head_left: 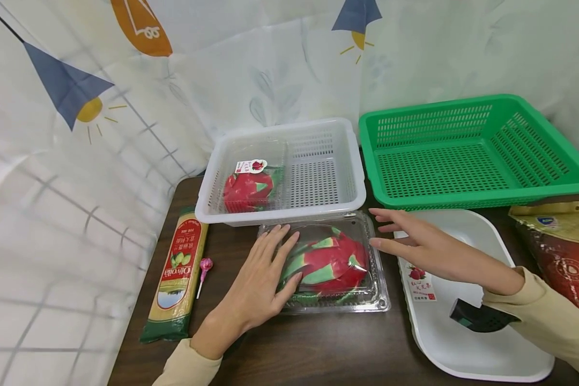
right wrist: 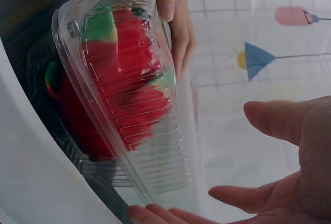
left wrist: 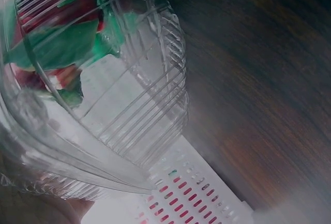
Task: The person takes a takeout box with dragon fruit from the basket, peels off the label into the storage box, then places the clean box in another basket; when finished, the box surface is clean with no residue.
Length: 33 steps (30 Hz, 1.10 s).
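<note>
On the dark table lies a clear plastic clamshell box (head_left: 373,284) holding red-and-green dragon fruit (head_left: 335,262). My left hand (head_left: 262,279) rests on the left part of its lid, fingers spread and fairly straight. Beside the box's right edge, my right hand (head_left: 424,246) reaches in with extended fingers and nothing in its grasp; in the right wrist view its fingertips are close to the lid's rim, and I cannot tell whether they touch. That view also shows the lid (right wrist: 170,131) tilted, with its rim apart from the base along one side. Ribbed clear plastic (left wrist: 150,94) fills much of the left wrist view.
Behind the box stands a white basket (head_left: 352,187) with another boxed dragon fruit (head_left: 248,190). A green basket (head_left: 376,177) is back right. A white tray (head_left: 482,354) with a printed label (head_left: 422,284) lies right, near a red-gold bag (head_left: 569,257). Left are a pasta packet (head_left: 176,273) and lollipop (head_left: 205,265).
</note>
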### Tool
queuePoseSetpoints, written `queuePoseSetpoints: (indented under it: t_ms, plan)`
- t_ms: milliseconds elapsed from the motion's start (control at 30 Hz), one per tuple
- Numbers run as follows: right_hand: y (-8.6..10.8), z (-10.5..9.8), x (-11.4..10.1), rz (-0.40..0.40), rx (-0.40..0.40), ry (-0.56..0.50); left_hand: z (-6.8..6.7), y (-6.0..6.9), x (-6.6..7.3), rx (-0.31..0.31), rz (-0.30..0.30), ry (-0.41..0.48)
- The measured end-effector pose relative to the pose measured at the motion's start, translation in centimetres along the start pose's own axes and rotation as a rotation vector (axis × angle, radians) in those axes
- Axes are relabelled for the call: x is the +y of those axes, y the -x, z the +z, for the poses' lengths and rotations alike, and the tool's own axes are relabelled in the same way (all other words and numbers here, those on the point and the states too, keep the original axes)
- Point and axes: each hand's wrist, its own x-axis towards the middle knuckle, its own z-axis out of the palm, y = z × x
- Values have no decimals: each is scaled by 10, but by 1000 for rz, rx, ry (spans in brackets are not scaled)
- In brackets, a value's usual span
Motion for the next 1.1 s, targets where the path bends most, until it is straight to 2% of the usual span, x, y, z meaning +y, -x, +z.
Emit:
queuePoseSetpoints:
  t_ms: [300,500,700,867,967,1100]
  plan:
    - [-14,10,2,22,-61,-57,0,2,0,12,-4,7]
    - [-18,17,2,62,-115,-147,0,1,0,-2,-12,-2]
    - [-16,19,3,93,-128,-214,-1,0,0,-15,1,-14]
    - [-16,20,4,75,-129,-268,-2,-1,1,-16,9,-46]
    - [-16,21,3,68,-128,-298,-2,1,1,13,24,-64]
    - [-15,22,3,65,-127,-306,-4,6,1,100,53,-71]
